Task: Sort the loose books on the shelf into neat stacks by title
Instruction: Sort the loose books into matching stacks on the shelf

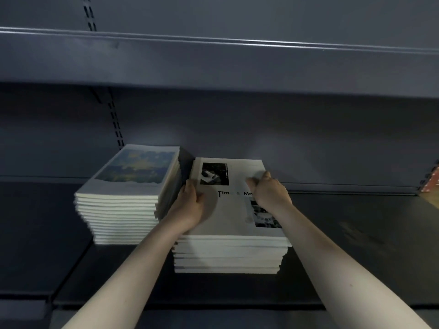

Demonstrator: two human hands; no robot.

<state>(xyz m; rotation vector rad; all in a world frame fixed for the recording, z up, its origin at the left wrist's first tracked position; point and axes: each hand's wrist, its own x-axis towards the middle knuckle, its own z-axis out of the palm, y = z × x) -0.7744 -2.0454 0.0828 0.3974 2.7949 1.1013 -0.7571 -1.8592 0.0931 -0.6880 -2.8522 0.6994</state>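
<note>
Two stacks of books stand side by side on the dark shelf. The left stack has a blue and yellow picture on its top cover. The right stack is topped by a grey book with black-and-white photos and a title beginning "Tim". My left hand grips the left edge of that top book, thumb on the cover. My right hand rests on the right part of the cover with its fingers curled at the far right edge.
Another shelf board hangs low over the stacks. The back panel stands close behind them. A reddish patterned object shows at the far right edge. Bare shelf extends to the left and right of the stacks.
</note>
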